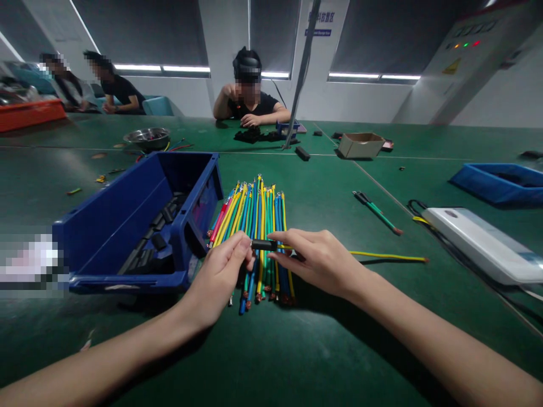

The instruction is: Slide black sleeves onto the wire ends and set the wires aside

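Both my hands meet over a bundle of coloured wires (pixel 254 220) lying on the green table. My left hand (pixel 223 277) pinches the left end of a short black tube (pixel 263 245). My right hand (pixel 316 260) pinches the tube's right end together with a yellow wire (pixel 390 257) that trails off to the right across the table. The wires in the bundle are yellow, blue, green and red, with copper ends facing me. A blue bin (pixel 139 220) holding several more black tubes stands just left of my left hand.
A white flat device (pixel 483 243) with black cables lies at the right, a green-handled tool (pixel 377 212) beyond the wires, another blue bin (pixel 500 183) far right. A cardboard box (pixel 360 145), steel bowl (pixel 146 135) and pole (pixel 297 96) stand farther back. Three people sit at the far side.
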{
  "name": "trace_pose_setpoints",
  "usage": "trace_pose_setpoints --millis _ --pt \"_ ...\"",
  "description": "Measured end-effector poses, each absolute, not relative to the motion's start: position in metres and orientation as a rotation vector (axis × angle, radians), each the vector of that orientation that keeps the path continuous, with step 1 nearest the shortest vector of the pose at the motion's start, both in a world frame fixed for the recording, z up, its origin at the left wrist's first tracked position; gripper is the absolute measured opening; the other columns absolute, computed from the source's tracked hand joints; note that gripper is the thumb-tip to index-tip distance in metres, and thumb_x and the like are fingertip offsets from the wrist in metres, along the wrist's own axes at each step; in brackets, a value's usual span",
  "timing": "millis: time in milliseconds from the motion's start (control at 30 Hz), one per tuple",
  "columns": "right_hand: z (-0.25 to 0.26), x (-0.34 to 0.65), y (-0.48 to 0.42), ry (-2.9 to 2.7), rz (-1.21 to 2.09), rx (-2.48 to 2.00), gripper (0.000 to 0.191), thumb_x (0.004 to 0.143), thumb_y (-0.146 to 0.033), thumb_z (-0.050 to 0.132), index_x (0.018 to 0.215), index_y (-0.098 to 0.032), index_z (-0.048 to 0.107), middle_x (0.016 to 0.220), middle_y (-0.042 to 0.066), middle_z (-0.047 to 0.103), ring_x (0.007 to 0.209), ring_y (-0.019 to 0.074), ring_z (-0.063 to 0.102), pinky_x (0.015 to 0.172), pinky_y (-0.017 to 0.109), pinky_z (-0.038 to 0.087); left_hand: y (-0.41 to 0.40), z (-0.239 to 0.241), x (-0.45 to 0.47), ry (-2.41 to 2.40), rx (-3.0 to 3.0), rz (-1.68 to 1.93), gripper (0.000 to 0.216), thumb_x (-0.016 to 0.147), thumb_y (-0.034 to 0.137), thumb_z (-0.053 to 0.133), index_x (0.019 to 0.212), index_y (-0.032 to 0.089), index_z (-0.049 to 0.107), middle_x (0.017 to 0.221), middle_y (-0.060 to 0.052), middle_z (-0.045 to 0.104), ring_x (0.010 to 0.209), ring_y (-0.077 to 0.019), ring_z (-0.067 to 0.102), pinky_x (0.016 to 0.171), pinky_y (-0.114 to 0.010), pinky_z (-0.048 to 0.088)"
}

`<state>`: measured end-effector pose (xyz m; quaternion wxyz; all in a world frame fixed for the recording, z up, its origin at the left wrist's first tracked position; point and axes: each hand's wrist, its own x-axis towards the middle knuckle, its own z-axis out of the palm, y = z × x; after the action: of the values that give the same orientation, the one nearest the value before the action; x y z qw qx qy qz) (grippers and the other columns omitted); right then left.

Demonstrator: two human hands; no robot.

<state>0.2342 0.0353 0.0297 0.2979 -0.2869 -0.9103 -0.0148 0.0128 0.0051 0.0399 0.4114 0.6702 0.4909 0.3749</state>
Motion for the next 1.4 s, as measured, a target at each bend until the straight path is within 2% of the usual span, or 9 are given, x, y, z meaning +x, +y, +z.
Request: trace_pose_setpoints --millis 333,467,633,700,867,1033,1200,1400 --pt "0.032 0.236 0.035 -2.435 0.01 -0.756 0.03 0.111 -0.033 0.046 0.115 -0.016 0.07 0.087 0.005 0.077 0.061 0.0106 0.064 0.057 0.024 0.044 0.004 0.043 0.014 1.214 1.659 0.953 0.042 0.105 0.045 0.041 0.069 0.023 0.049 0.069 0.003 0.047 0.065 -0.017 0.045 0.066 -0.029 0.041" --pt "0.032 0.236 0.035 -2.447 0.014 -0.777 0.031 0.111 -0.033 0.045 0.115 -0.015 0.07 0.09 0.007 0.079 0.066 0.0132 0.069 0.059 0.025 0.047 0.004 0.043 0.014 1.22 1.655 0.945 0.043 0.105 0.047 0.041 0.07 0.023 0.048 0.07 0.002 0.048 0.065 -0.0171 0.046 0.067 -0.029 0.042" --pt "0.032 0.239 0.037 -2.469 0.017 -0.834 0.037 0.11 -0.039 0.048 0.133 -0.014 0.064 0.099 0.009 0.081 0.067 0.0145 0.071 0.062 0.028 0.052 0.006 0.041 0.013 1.243 1.665 0.936 0.042 0.106 0.046 0.04 0.072 0.023 0.049 0.071 0.002 0.051 0.068 -0.0178 0.049 0.069 -0.03 0.045" --pt "0.036 0.242 0.038 -2.495 0.011 -0.848 0.037 0.109 -0.04 0.051 0.132 -0.015 0.064 0.099 0.009 0.081 0.068 0.0153 0.071 0.062 0.028 0.052 0.006 0.041 0.013 1.249 1.673 0.93 0.041 0.106 0.045 0.039 0.073 0.023 0.05 0.072 0.001 0.052 0.069 -0.018 0.05 0.07 -0.03 0.045" --pt "0.047 0.252 0.036 -2.608 -0.036 -0.856 0.025 0.11 -0.032 0.049 0.119 -0.017 0.067 0.093 0.006 0.078 0.066 0.0146 0.069 0.057 0.028 0.044 0.005 0.041 0.013 1.258 1.697 0.908 0.041 0.107 0.043 0.037 0.075 0.023 0.052 0.073 0.001 0.054 0.07 -0.0185 0.052 0.07 -0.03 0.044" --pt "0.037 0.263 0.031 -2.694 -0.116 -0.794 0.032 0.112 -0.022 0.037 0.115 -0.017 0.068 0.076 0.001 0.067 0.056 0.0113 0.055 0.05 0.03 0.029 0.004 0.039 0.014 1.222 1.76 0.826 0.039 0.106 0.043 0.044 0.075 0.023 0.057 0.074 0.001 0.057 0.073 -0.0199 0.055 0.071 -0.031 0.04" --pt "0.018 0.263 0.029 -2.642 -0.109 -0.799 0.038 0.114 -0.025 0.032 0.111 -0.016 0.069 0.074 0.0 0.063 0.056 0.0106 0.05 0.049 0.03 0.027 0.002 0.034 0.012 1.252 1.829 0.758 0.042 0.109 0.046 0.041 0.077 0.024 0.058 0.077 0.001 0.058 0.073 -0.0203 0.057 0.071 -0.032 0.041" --pt "0.017 0.263 0.027 -2.579 -0.072 -0.799 0.042 0.115 -0.031 0.03 0.104 -0.016 0.068 0.075 0.0 0.065 0.057 0.0102 0.052 0.049 0.03 0.025 0.004 0.025 0.007 1.255 1.87 0.705 0.043 0.109 0.049 0.043 0.078 0.025 0.059 0.078 0.001 0.059 0.073 -0.0198 0.059 0.07 -0.029 0.044"
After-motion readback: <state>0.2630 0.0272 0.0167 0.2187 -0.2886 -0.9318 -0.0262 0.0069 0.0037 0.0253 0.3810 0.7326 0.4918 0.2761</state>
